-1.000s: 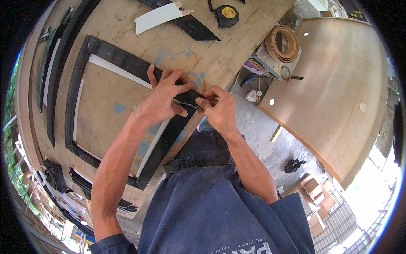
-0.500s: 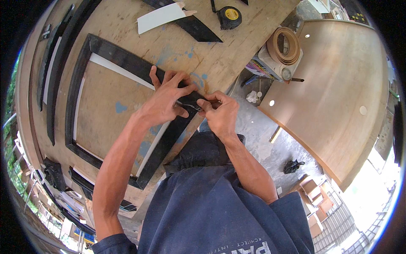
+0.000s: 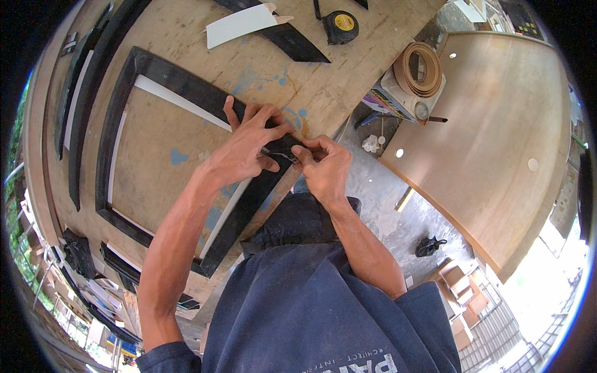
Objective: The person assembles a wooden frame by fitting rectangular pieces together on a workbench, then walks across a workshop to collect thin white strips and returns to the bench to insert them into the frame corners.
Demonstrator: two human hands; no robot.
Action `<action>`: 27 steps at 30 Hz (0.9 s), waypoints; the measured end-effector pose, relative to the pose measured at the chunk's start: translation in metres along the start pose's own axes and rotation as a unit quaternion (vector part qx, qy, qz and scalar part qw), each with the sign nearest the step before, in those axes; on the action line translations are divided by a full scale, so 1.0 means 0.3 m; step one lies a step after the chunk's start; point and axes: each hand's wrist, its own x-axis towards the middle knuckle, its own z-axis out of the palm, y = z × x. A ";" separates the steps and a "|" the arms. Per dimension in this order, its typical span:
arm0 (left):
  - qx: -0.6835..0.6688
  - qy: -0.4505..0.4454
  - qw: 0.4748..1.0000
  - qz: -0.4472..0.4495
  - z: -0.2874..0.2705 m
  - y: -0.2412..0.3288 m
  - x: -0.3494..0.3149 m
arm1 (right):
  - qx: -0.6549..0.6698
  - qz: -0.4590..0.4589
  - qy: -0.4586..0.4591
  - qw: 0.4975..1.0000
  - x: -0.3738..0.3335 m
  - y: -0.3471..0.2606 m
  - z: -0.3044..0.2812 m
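A black rectangular frame (image 3: 180, 76) with white inner edges lies flat on the wooden worktable (image 3: 158, 133). My left hand (image 3: 252, 138) rests over the frame's bar beside its near right corner. Its fingers are spread across the black surface, and the thumb stands apart toward the inside. At that same corner my right hand (image 3: 324, 163) is closed in a pinch, thumb against bent fingers. A thin, partly shiny dark edge shows between the two hands; what the right fingers pinch is mostly hidden.
Beyond the frame lie a broken white strip (image 3: 239, 26), a black bar (image 3: 298, 46) and a tape measure (image 3: 341, 27). Black lengths (image 3: 84, 118) lie along the left. On the right, a tan roll (image 3: 418, 69) sits on a can beside a large wooden panel (image 3: 491, 137).
Both hands keep nearly the same place and grip at the frame's corner. The view has shifted very slightly.
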 end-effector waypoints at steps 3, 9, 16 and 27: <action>-0.002 -0.005 1.000 -0.003 0.000 0.000 0.001 | -0.016 -0.012 0.005 1.000 0.002 0.010 0.000; -0.003 -0.007 1.000 -0.011 0.001 0.000 -0.001 | -0.011 -0.005 0.006 1.000 0.005 0.015 0.002; -0.006 -0.004 1.000 -0.013 0.001 0.004 0.000 | -0.035 -0.018 0.038 0.999 -0.007 0.019 0.018; 0.001 -0.006 1.000 -0.015 0.008 -0.001 0.000 | -0.029 -0.021 0.051 0.998 -0.009 0.043 0.031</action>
